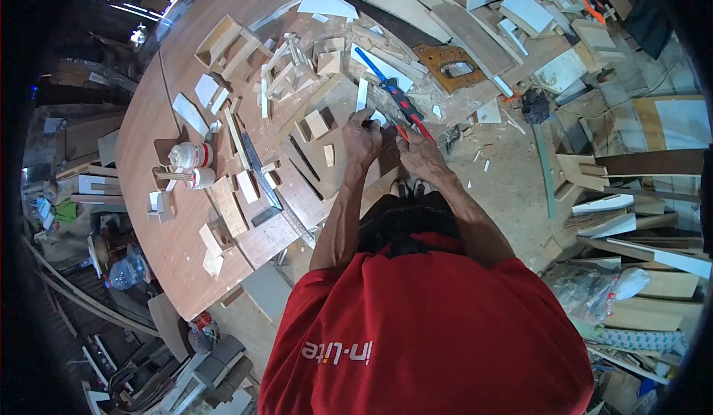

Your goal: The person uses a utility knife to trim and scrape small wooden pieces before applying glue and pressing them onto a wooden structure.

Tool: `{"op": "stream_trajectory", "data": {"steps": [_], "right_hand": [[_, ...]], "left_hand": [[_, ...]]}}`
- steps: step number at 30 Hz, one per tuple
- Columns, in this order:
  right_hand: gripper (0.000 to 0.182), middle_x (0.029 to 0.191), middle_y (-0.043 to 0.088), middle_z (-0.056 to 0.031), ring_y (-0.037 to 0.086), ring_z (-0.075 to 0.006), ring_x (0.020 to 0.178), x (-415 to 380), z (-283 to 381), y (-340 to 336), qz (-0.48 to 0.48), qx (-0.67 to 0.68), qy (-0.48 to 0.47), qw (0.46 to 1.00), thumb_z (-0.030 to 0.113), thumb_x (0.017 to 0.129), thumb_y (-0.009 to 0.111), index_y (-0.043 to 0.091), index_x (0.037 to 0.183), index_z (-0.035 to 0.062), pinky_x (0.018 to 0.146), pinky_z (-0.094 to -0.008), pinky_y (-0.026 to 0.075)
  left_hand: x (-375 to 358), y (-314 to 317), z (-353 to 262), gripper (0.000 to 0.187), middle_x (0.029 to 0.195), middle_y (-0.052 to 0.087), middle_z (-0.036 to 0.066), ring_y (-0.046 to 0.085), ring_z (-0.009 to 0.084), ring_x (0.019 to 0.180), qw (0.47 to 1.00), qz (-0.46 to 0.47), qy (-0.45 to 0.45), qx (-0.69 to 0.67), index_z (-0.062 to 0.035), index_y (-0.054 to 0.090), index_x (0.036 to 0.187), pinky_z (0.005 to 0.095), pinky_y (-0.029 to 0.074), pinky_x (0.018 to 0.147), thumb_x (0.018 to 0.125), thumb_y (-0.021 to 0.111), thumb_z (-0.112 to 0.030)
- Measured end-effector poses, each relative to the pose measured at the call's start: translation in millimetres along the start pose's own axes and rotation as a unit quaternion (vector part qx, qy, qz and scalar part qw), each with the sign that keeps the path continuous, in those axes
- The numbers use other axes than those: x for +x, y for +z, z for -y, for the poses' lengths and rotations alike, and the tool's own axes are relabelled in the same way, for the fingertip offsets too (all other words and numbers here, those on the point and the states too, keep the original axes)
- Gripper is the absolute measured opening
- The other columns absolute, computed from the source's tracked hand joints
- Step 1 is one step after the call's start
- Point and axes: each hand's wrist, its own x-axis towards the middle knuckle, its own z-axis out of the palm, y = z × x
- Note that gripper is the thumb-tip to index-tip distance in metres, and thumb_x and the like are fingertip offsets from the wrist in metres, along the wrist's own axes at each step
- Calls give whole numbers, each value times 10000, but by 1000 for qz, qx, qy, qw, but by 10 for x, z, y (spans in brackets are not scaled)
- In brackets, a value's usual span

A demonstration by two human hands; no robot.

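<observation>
My left hand [362, 139] is closed at the table's near edge, its fingers bent around a small white-faced piece [379, 118] that they partly cover. Beside it, my right hand [425, 157] is closed around a slim red-orange tool [402, 131], whose kind I cannot make out. Just beyond the right hand lies a long tool with a blue length and a black-and-red grip [401, 99]. A narrow white strip [362, 94] rests beyond the left fingers. Two dark thin strips [304, 159] and a small wood block [330, 155] lie left of my left hand.
A handsaw [445, 66] with a wooden handle lies across offcuts at the back of the table [160, 244]. White glue bottles [191, 157] stand at left among small wood assemblies. A pile of boards [646, 222] fills the right side. Sawdust and scraps cover the floor [512, 185].
</observation>
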Motion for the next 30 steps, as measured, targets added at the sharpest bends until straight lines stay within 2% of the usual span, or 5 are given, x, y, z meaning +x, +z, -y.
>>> {"op": "stream_trajectory", "data": {"steps": [7,10,17,19,30], "right_hand": [[386,853,604,-310,632,-401,775,69,-332,163,-99,-119,-253,955,236,910,478,506,1156,-60,682,-434,528],[340,780,613,-267,634,-391,730,-27,-140,-119,-8,-3,-98,995,231,908,482,524,1094,-51,651,-432,522],[265,736,576,-262,589,-431,697,-109,-152,-140,0,46,-101,994,207,904,471,482,991,-43,614,-489,475],[251,725,578,-243,597,-414,692,-63,-239,-37,-39,0,-194,980,204,900,478,484,981,-33,601,-481,475],[230,716,586,-226,602,-410,688,-207,-70,-285,-24,-51,-159,986,196,900,465,500,975,-19,637,-480,478]], "left_hand": [[2,11,-41,199,889,655,183,649,295,769,997,45,60,11,9,644,951,353,504,694,766,606,-50],[-95,-17,-201,182,897,656,192,642,330,785,993,44,78,71,6,644,938,379,503,695,789,597,-87],[-238,-29,-221,171,851,624,197,612,395,769,979,18,129,159,-12,632,927,418,490,665,796,586,-112],[-249,-35,-283,166,848,619,196,603,399,772,980,25,125,151,-19,630,931,441,484,673,796,574,-98],[-213,-26,-234,188,829,605,175,588,380,795,971,36,169,163,-34,614,943,447,480,695,767,553,-57]]}}
